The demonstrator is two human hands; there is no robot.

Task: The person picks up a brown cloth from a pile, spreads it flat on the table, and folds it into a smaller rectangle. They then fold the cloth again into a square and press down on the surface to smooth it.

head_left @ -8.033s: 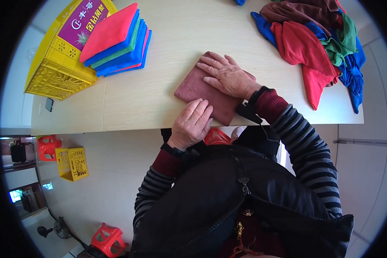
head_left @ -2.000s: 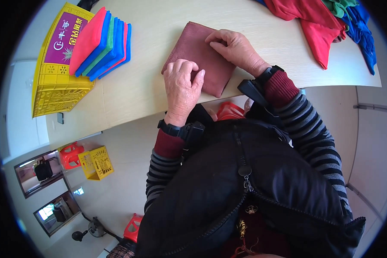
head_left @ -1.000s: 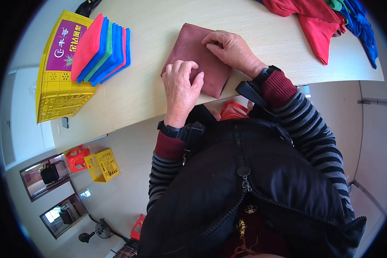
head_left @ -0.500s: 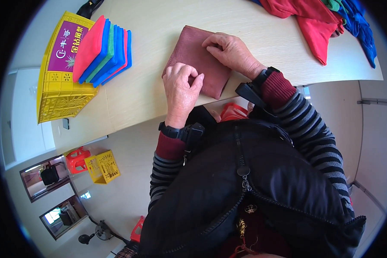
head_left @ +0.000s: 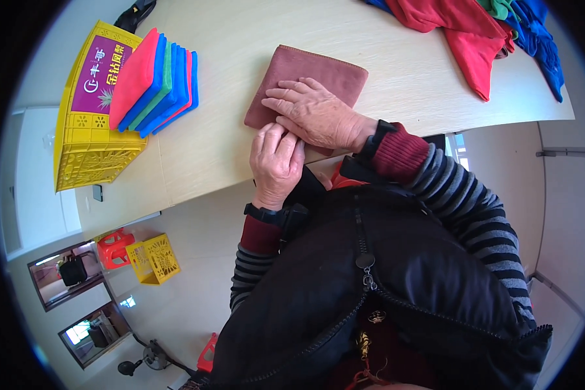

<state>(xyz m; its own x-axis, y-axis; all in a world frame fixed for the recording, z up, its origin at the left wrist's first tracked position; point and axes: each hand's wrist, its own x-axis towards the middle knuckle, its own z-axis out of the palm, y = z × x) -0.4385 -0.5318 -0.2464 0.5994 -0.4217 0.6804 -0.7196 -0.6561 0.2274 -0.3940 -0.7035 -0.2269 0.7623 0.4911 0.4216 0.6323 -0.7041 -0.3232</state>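
Observation:
A folded maroon cloth (head_left: 318,73) lies flat near the front edge of the pale wooden table (head_left: 240,117). My right hand (head_left: 315,117) rests palm down on the cloth's near half, fingers spread and pointing left. My left hand (head_left: 276,159) is at the cloth's near left corner by the table edge, fingers curled against the cloth's edge and touching my right hand.
A stack of folded red, green and blue cloths (head_left: 156,81) leans against a yellow plastic crate (head_left: 88,123) at the left. A loose heap of red, green and blue cloths (head_left: 494,26) lies at the far right. More crates (head_left: 140,253) stand on the floor below.
My left hand has slid right along the near edge to meet my right hand, which has moved down over the cloth's near half. The cloth stays in place.

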